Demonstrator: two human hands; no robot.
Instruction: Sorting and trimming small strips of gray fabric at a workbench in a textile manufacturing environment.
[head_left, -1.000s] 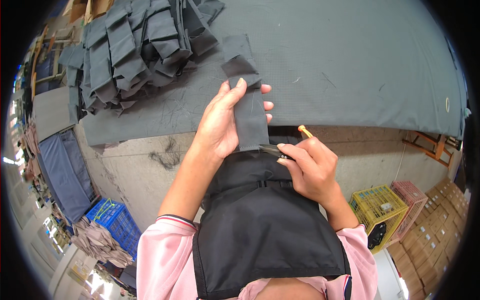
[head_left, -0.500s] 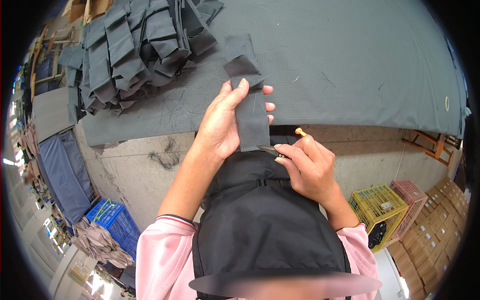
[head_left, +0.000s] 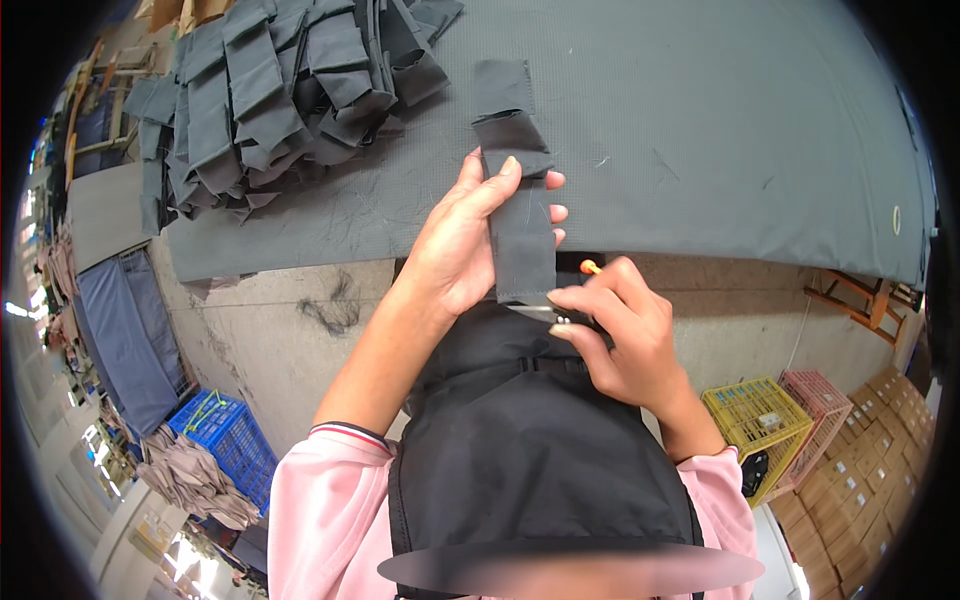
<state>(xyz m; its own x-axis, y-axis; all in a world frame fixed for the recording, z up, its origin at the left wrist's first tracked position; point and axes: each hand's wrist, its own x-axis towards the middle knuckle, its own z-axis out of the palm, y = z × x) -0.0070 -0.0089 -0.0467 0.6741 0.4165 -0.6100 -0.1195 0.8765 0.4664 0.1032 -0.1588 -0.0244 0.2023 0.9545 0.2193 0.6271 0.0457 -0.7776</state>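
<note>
My left hand [head_left: 455, 250] grips a dark grey fabric strip [head_left: 520, 220] that stands upright over the table edge, its top end folded back onto the grey cloth. My right hand [head_left: 620, 335] holds small thread snips [head_left: 545, 312] with an orange tip, the metal blades touching the strip's lower end. A black apron [head_left: 530, 450] covers my chest below both hands.
A pile of several similar grey fabric pieces [head_left: 270, 90] lies at the far left of the grey cloth-covered table [head_left: 750, 130]. Loose thread scraps [head_left: 335, 310] lie on the floor. A blue crate [head_left: 230, 445] sits left, yellow [head_left: 760, 420] and pink crates [head_left: 825, 395] right.
My right hand with the snips has shifted slightly left along the strip's lower end. The left hand keeps its hold on the strip.
</note>
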